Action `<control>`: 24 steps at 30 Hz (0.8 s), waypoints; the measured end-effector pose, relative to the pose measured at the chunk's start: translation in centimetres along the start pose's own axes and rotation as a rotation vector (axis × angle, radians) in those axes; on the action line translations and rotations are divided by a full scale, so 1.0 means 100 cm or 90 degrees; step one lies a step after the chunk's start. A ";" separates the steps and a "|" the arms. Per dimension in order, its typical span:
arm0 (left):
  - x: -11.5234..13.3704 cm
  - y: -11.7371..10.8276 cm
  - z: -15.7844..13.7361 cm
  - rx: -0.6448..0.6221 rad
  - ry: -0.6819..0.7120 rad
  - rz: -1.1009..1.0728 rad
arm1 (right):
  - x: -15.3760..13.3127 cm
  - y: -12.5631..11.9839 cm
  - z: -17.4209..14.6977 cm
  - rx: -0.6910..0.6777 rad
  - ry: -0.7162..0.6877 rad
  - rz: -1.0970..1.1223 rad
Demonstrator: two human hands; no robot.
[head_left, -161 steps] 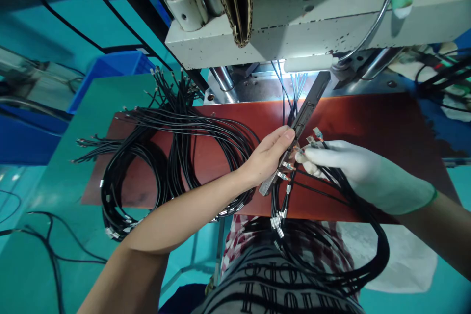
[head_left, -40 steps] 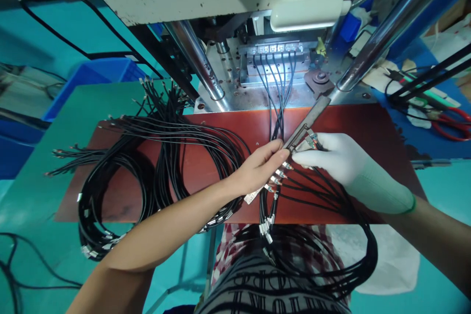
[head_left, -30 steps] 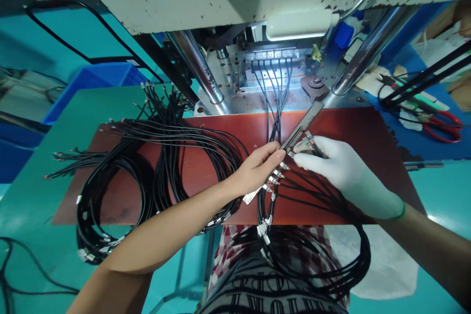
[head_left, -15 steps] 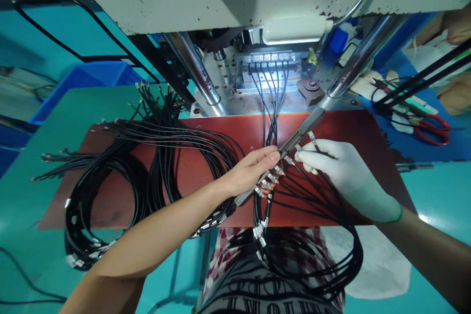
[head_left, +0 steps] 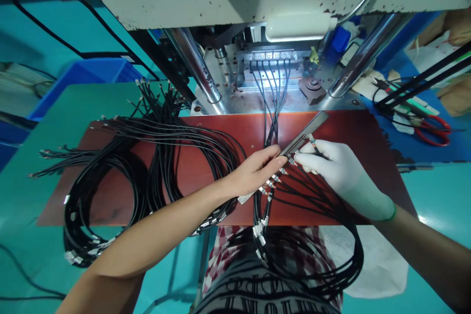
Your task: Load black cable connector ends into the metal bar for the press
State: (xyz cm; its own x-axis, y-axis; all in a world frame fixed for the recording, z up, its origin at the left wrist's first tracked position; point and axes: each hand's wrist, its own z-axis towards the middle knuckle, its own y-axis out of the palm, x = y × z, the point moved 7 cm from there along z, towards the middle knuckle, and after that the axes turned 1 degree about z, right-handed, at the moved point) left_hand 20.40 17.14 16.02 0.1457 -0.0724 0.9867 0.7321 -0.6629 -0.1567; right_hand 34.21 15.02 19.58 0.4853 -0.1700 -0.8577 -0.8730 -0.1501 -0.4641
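Note:
My bare left hand [head_left: 257, 169] grips a narrow metal bar [head_left: 308, 127] that slants up to the right. Several metal-ended cable connectors [head_left: 274, 180] sit in a row along the bar below my thumb. In a white glove, my right hand [head_left: 329, 164] pinches a black cable [head_left: 312, 143] with a metal connector at the bar's upper half, fingertips right beside the row. From the bar, several black cables [head_left: 312, 201] run right and loop down over my lap. Part of the bar is hidden behind my left fingers.
Coiled black cables [head_left: 165, 167] lie on the reddish-brown board [head_left: 368, 132] at left. Ahead, a press fixture [head_left: 270, 71] holds several cable ends between steel posts [head_left: 196, 66]. Red-handled scissors [head_left: 434, 130] lie at right. A blue bin [head_left: 88, 76] stands at far left.
My left hand has slid slightly right along the bar, and the bar has tilted a little. My right fingertips have brought a connector down against the bar.

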 end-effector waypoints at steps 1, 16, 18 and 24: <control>-0.001 0.000 0.000 0.001 -0.002 -0.007 | 0.001 0.000 -0.001 0.001 -0.001 -0.009; -0.012 0.006 -0.004 -0.042 -0.119 -0.202 | -0.003 -0.038 -0.007 0.179 -0.092 -0.268; -0.011 0.005 -0.003 -0.039 -0.099 -0.201 | -0.007 -0.033 -0.007 0.115 -0.127 -0.324; -0.012 0.007 -0.005 -0.053 -0.105 -0.226 | -0.002 -0.010 0.002 -0.096 0.002 0.002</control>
State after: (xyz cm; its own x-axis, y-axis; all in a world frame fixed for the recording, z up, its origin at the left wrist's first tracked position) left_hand 20.46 16.41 14.77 0.0025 0.2885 0.9575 0.7005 -0.6838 0.2042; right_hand 34.96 15.40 20.12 0.4834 -0.1729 -0.8581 -0.8568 -0.2942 -0.4234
